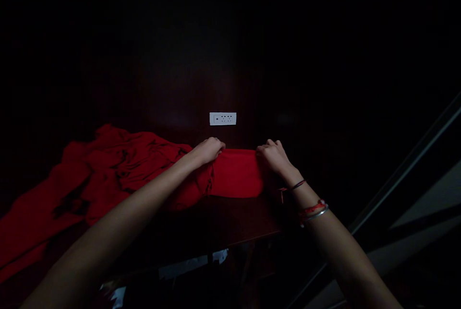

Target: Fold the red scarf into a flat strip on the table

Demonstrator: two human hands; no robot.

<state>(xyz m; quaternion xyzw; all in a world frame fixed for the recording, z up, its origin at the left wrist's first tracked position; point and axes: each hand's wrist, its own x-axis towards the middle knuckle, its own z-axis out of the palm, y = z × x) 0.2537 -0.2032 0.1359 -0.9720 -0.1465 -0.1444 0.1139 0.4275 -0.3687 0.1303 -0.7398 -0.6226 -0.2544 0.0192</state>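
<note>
A red cloth (237, 174) lies on a dark table, stretched smooth and flat between my two hands. To the left the same red fabric is heaped in loose, crumpled folds and runs off toward the lower left. My left hand (210, 149) is closed on the far edge of the cloth, where the smooth part meets the folds. At the far right corner of the smooth part, my right hand (272, 154) pinches the edge with curled fingers. Thin bands and a metal bangle circle my right wrist. Both sets of fingertips are partly hidden.
Behind the cloth, a white socket panel (223, 118) is set in a dark wall. The dark table (237, 222) has its front edge just below the cloth. Pale items (194, 265) show underneath. A slanting frame (403, 174) stands at the right. The room is very dim.
</note>
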